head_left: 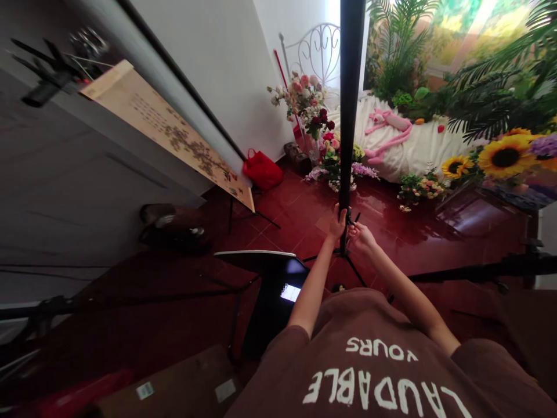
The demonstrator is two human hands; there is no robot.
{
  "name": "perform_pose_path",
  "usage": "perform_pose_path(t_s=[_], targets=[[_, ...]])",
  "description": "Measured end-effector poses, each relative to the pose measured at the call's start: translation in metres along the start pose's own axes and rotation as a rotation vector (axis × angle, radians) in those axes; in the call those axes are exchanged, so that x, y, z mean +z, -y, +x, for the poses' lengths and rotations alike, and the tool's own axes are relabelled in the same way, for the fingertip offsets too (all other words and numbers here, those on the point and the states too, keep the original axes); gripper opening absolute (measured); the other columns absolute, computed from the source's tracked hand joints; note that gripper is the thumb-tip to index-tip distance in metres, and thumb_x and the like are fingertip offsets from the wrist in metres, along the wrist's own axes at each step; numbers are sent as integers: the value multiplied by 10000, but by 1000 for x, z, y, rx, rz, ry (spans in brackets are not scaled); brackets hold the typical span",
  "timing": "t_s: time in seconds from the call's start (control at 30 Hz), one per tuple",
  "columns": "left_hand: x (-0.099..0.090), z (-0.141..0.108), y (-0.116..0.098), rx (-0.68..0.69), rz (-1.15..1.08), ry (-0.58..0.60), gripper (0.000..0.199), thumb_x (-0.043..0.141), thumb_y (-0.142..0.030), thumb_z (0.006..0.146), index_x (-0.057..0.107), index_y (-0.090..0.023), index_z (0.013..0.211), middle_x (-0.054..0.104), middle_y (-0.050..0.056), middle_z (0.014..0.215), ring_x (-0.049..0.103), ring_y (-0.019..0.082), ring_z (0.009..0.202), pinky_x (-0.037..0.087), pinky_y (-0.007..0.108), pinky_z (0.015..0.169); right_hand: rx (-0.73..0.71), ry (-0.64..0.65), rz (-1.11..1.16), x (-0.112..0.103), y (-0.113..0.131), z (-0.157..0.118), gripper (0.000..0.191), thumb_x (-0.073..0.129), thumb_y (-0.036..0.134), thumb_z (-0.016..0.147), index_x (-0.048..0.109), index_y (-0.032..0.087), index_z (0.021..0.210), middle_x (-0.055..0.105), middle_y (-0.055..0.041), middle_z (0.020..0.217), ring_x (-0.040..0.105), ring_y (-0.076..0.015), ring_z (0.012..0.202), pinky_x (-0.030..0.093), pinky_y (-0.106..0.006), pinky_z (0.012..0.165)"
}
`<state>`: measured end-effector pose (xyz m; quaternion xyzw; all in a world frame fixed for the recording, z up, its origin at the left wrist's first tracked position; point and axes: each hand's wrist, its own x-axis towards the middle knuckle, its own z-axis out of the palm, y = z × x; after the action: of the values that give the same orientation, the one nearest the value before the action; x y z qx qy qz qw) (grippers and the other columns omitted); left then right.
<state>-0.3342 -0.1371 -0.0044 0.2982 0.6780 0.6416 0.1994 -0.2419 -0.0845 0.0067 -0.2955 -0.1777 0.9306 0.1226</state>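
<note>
A thick black upright pole [351, 104] runs down the middle of the head view to a tripod base [342, 251] on the red tiled floor. My left hand [337, 223] is closed around the pole low down, a little above the tripod legs. Just to its right, my right hand [360, 236] is closed on a small black knob or lever [357, 218] at the pole's side. The fingers of both hands are partly hidden by the pole and its fitting.
A black chair [270, 325] holding a lit phone [290, 292] is near my left arm. Flowers [304, 98], a red bag [262, 170] and a hanging scroll [174, 136] stand beyond. Another black stand arm [487, 268] reaches in from the right. Cardboard boxes [174, 389] lie lower left.
</note>
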Motion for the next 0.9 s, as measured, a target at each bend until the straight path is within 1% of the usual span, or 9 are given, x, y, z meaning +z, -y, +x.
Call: perform_pose_path(t_s=[0.1, 0.27, 0.4, 0.5, 0.6, 0.67, 0.77, 0.83, 0.9], targets=[[1, 0, -1, 13, 8, -8, 621, 329, -675, 879, 573, -174, 1154, 685, 86, 904, 596, 139, 726, 466, 257, 694, 102, -54, 156, 4, 5, 0, 242, 400, 20, 804, 315, 232, 724, 387, 77, 500, 334, -49, 344, 317, -123, 333], [1, -1, -4, 11, 26, -18, 605, 342, -662, 884, 577, -182, 1168, 683, 81, 930, 589, 140, 740, 466, 261, 713, 163, -67, 166, 10, 10, -3, 285, 346, -33, 806, 322, 228, 694, 335, 90, 476, 294, -34, 311, 274, -99, 301], [-1, -1, -4, 51, 27, -33, 591, 365, -652, 884, 593, -182, 1161, 673, 80, 924, 584, 150, 772, 469, 269, 737, 188, -88, 158, 7, 11, -8, 265, 359, -21, 819, 372, 216, 701, 372, 84, 466, 357, -35, 326, 333, -87, 331], [0, -2, 0, 63, 26, -32, 592, 364, -651, 884, 590, -192, 1182, 660, 69, 917, 573, 145, 735, 475, 269, 713, 199, -122, 134, -2, 7, -17, 215, 413, 4, 806, 435, 203, 727, 477, 53, 489, 455, -57, 377, 415, -110, 378], [2, -7, 8, 54, 43, -85, 561, 370, -620, 900, 551, -217, 1246, 657, 69, 991, 606, 158, 822, 491, 287, 780, 195, -158, 107, -20, -2, -32, 159, 477, 39, 788, 492, 191, 743, 575, 16, 540, 536, -81, 433, 482, -148, 438], [6, -16, 18, 57, 44, -139, 532, 338, -577, 931, 507, -231, 1298, 644, 83, 1102, 607, 181, 1009, 475, 324, 916, 180, -172, 77, -38, -9, -44, 140, 524, 60, 774, 508, 192, 729, 593, 16, 548, 554, -86, 442, 491, -157, 448], [13, -39, 44, 49, 61, -186, 509, 333, -523, 951, 441, -233, 1354, 570, 102, 1280, 502, 197, 1253, 382, 383, 1087, 93, -197, -20, -71, -16, -64, 145, 585, 90, 757, 513, 196, 689, 592, 31, 541, 558, -81, 432, 477, -151, 424], [22, -59, 66, -14, 94, -185, 530, 418, -500, 930, 401, -218, 1379, 509, 129, 1356, 487, 215, 1281, 369, 419, 1107, 13, -240, -73, -96, -16, -77, 152, 613, 108, 746, 514, 197, 672, 597, 37, 544, 568, -78, 435, 479, -147, 419], [34, -82, 87, -134, 100, -126, 544, 476, -469, 911, 393, -196, 1374, 495, 166, 1357, 574, 229, 1176, 436, 448, 1043, -58, -322, -88, -121, -12, -90, 154, 626, 107, 727, 514, 197, 670, 602, 42, 548, 574, -73, 439, 486, -142, 425]])
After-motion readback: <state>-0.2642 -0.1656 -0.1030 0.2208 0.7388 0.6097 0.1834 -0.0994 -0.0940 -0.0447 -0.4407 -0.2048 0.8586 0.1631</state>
